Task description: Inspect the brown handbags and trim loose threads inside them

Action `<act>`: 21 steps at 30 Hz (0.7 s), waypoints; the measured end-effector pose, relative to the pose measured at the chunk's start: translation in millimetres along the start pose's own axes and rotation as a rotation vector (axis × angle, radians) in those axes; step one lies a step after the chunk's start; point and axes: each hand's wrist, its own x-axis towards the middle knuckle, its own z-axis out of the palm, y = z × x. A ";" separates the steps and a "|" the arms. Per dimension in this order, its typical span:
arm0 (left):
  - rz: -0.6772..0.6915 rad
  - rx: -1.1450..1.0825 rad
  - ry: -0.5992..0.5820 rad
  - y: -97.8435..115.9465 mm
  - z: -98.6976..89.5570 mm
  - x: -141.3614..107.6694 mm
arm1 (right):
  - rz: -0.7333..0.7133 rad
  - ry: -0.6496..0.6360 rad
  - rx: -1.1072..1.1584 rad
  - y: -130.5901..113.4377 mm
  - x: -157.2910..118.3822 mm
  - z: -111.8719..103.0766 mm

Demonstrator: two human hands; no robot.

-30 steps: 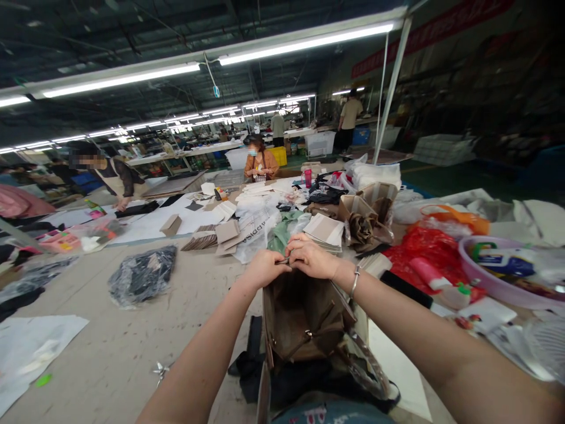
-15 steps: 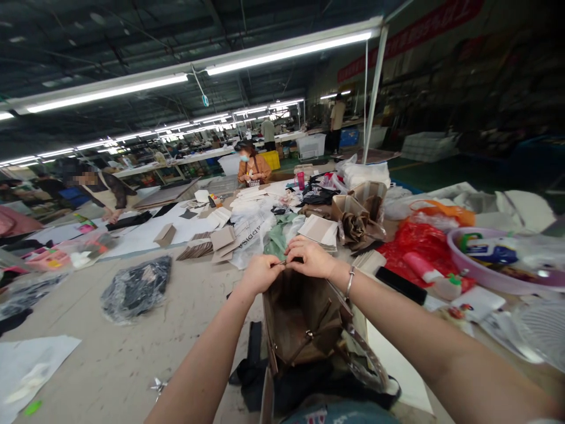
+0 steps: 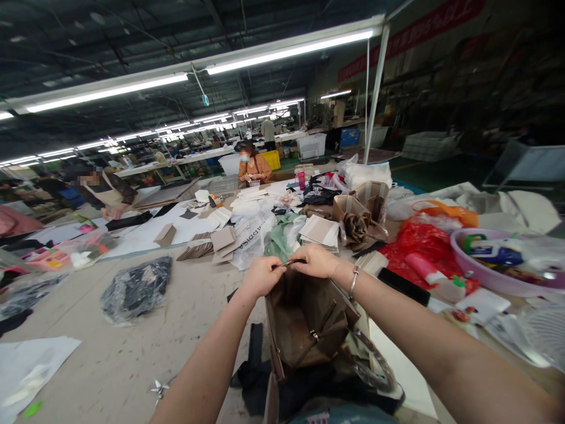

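While both forearms reach forward, the left hand (image 3: pixel 265 275) and the right hand (image 3: pixel 314 261) meet at the far rim of a brown bag (image 3: pixel 304 338). Each grip is closed, thumb against fingers, pinching a thin dark edge there, with only a small gap between the hands. A silver bracelet (image 3: pixel 354 281) circles the right wrist. The bag sits right in front of the wearer, mouth open, beside black cloth (image 3: pixel 253 383).

Beneath is a broad, scuffed, pale worktop (image 3: pixel 198 330). To the left lies a dark bundle in clear plastic (image 3: pixel 136 288). Just past the hands are green cloth (image 3: pixel 282 235) and a stack of pale cards (image 3: pixel 320 231); to the right, a red plastic bag (image 3: pixel 406 250) and a filled lilac basin (image 3: pixel 470 268).

Farther off, a person in an orange top (image 3: pixel 256 169) faces this way, and a person in a pale apron (image 3: pixel 108 194) leans in at left. Bright tube lights (image 3: pixel 286 53) slant across a large, dark-ceilinged workshop, and a red banner (image 3: pixel 410 38) hangs at upper right.
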 end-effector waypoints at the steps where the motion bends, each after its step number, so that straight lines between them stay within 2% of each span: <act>1: 0.003 0.004 0.000 0.0 0.1 0.4 | 0.014 -0.005 0.001 0.1 0.0 0.0; 9: 0.046 0.043 -0.073 5.1 -7.7 1.1 | 0.148 -0.031 0.007 -3.1 3.7 1.1; 14: 0.003 -0.001 -0.005 4.1 -2.7 5.2 | 0.141 -0.021 -0.004 -2.8 5.8 -0.8; 21: -0.014 0.040 0.006 1.2 0.9 8.2 | 0.151 -0.033 0.065 2.8 6.1 0.9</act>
